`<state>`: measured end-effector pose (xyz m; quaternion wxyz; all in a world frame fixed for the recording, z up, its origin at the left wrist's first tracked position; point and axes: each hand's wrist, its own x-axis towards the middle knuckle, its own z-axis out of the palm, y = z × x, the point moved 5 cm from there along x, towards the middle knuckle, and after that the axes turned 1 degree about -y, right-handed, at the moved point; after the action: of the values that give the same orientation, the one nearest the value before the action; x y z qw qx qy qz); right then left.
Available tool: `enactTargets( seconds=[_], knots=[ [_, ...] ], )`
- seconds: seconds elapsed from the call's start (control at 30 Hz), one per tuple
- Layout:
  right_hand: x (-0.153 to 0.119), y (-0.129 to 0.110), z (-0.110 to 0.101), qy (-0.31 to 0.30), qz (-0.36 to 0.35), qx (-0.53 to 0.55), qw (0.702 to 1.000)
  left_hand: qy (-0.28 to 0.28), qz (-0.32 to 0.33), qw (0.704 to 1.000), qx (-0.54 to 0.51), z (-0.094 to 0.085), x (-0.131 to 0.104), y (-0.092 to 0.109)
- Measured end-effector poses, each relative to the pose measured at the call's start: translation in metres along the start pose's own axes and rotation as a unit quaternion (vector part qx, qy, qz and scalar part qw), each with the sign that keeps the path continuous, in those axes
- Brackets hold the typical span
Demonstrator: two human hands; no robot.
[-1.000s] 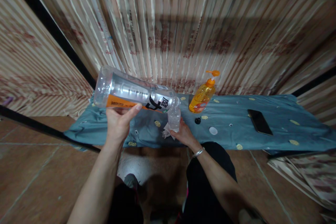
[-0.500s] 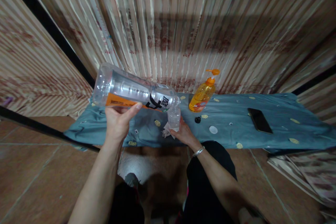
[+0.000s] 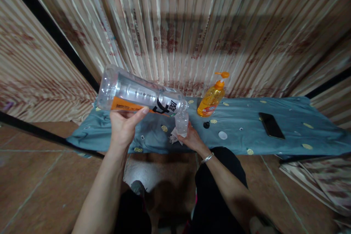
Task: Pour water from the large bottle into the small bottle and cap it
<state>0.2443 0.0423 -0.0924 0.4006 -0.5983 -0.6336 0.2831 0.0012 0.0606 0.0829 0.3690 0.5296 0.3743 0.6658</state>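
My left hand (image 3: 123,126) is wrapped round a large clear plastic bottle (image 3: 134,91) with a silver and orange label. The bottle lies tilted on its side in the air, its neck end to the right and a little lower. That end meets the top of a small clear bottle (image 3: 181,122), which my right hand (image 3: 191,137) grips from the right side. Whether liquid passes between them I cannot make out. A crumpled white tissue (image 3: 173,138) shows at the base of the small bottle, partly hidden by it.
On the narrow teal-covered surface (image 3: 153,142) stand an orange pump bottle (image 3: 211,100) and, nearby, a small black cap (image 3: 206,125) and a white round lid (image 3: 222,135). A phone (image 3: 271,125) lies at the right. Striped curtains (image 3: 175,33) hang behind; black poles (image 3: 55,25) slant at the sides.
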Motion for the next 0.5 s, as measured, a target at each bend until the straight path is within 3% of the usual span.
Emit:
enactTargets(
  seconds=[0.5],
  knots=[
    [-0.0013, -0.0065, -0.0016, -0.002, 0.007, -0.003, 1.000, -0.006, 0.008, 1.000, 0.019, 0.0011, 0.0007, 0.0009]
  ],
)
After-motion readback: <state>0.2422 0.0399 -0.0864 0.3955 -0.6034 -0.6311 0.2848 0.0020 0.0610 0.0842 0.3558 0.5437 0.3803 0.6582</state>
